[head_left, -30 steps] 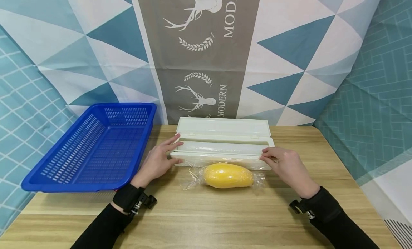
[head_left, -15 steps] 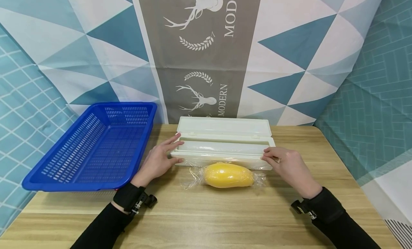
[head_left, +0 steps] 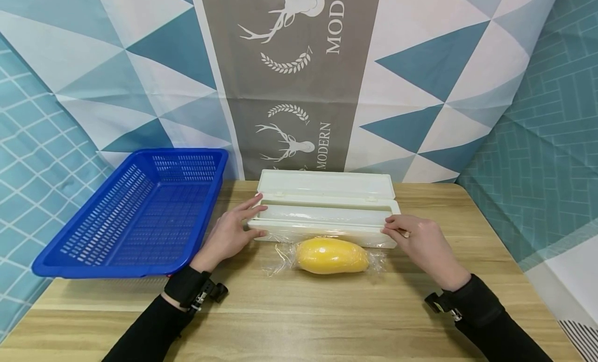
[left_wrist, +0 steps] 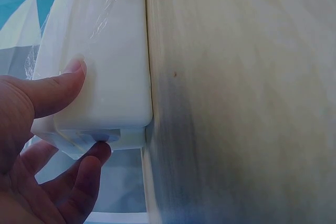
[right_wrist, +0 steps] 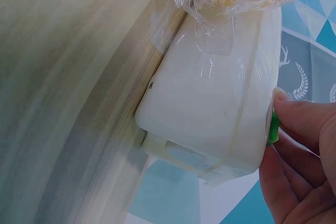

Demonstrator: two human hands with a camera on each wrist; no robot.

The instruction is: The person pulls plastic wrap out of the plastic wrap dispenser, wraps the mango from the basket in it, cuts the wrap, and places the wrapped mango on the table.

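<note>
A white cling film box [head_left: 322, 232] stands with its lid [head_left: 327, 184] raised at the back, a roll of film [head_left: 327, 214] inside. In front of it lies a yellow, rounded oblong thing [head_left: 331, 256], wrapped in cling film with crumpled ends; film stretches from it to the box. My left hand [head_left: 229, 233] grips the box's left end, thumb on the front wall and fingers round the end. At the right end, my right hand [head_left: 418, 242] pinches a small green slider [right_wrist: 273, 128] at the box's edge, seen in the right wrist view.
A blue plastic basket [head_left: 126, 271] stands at the left of the wooden table [head_left: 299, 315], beside my left forearm. Behind the box hangs a patterned cloth [head_left: 299, 81], close to the raised lid.
My right hand has slid slightly to the right along the box's edge. The left hand, box and wrapped yellow thing stay in place.
</note>
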